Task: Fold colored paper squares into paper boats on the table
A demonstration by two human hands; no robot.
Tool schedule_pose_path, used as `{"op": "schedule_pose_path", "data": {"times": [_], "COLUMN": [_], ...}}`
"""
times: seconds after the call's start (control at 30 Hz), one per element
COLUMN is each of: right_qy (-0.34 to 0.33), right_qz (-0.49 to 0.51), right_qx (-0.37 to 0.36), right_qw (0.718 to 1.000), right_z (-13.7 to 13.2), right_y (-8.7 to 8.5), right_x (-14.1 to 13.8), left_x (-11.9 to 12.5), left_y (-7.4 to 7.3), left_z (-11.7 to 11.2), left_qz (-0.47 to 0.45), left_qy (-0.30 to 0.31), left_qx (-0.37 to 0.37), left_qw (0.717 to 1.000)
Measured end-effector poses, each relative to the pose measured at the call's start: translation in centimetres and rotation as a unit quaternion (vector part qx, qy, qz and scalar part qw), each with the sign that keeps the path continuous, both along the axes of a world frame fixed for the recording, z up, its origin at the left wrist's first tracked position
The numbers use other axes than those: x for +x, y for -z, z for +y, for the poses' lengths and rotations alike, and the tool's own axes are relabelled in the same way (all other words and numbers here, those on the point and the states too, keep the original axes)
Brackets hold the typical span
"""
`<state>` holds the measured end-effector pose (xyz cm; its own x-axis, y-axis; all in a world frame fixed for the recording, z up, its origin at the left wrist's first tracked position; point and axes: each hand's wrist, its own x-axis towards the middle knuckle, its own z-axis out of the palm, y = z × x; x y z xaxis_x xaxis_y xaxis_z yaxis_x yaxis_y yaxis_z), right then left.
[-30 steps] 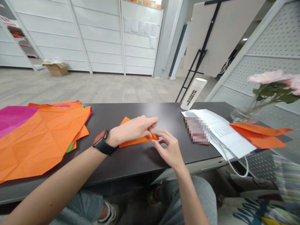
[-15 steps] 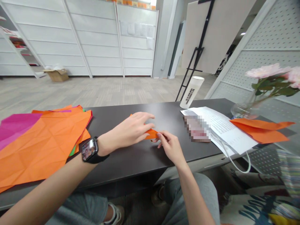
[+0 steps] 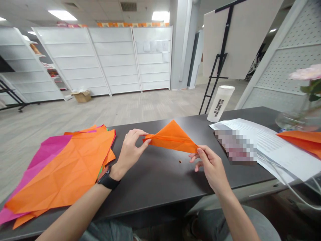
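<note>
A folded orange paper triangle point(image 3: 172, 138) is held up above the dark table point(image 3: 155, 177). My left hand point(image 3: 130, 150) pinches its left corner, with a black watch on that wrist. At the right corner, my right hand point(image 3: 210, 164) pinches the paper between thumb and fingertips. The triangle's point faces up and away from me.
A stack of creased orange, pink and green sheets point(image 3: 62, 167) lies at the left. Printed papers point(image 3: 271, 147), another orange sheet point(image 3: 301, 140), a glass vase of pink flowers point(image 3: 301, 113) and a white tube point(image 3: 220, 103) are at the right. A small hole point(image 3: 180, 161) marks the tabletop.
The orange paper has been lifted off the table and spread between both hands, which have moved apart to its corners. The camera has tilted up.
</note>
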<state>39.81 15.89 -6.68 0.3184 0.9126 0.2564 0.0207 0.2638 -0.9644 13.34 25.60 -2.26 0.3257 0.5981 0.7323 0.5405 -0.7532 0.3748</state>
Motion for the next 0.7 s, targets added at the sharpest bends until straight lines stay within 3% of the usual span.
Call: {"op": "schedule_pose_path", "data": {"times": [0.17, 0.37, 0.47, 0.7], "right_qy": [0.005, 0.021, 0.021, 0.034], "right_qz": [0.009, 0.005, -0.002, -0.006], "right_qx": [0.009, 0.014, 0.015, 0.011], "right_qw": [1.0, 1.0, 1.0, 0.999], "right_z": [-0.1, -0.2, -0.2, -0.2], "right_y": [0.0, -0.2, -0.3, -0.3], "right_x": [0.1, 0.1, 0.0, 0.1], "left_x": [0.2, 0.7, 0.9, 0.5], "left_y": [-0.1, 0.4, 0.7, 0.4], "left_z": [0.3, 0.9, 1.1, 0.7], "left_qz": [-0.086, -0.209, -0.227, -0.132], "left_qy": [0.048, 0.133, 0.139, 0.131], "left_qx": [-0.163, -0.315, -0.314, -0.226], "left_qw": [0.982, 0.916, 0.911, 0.956]}}
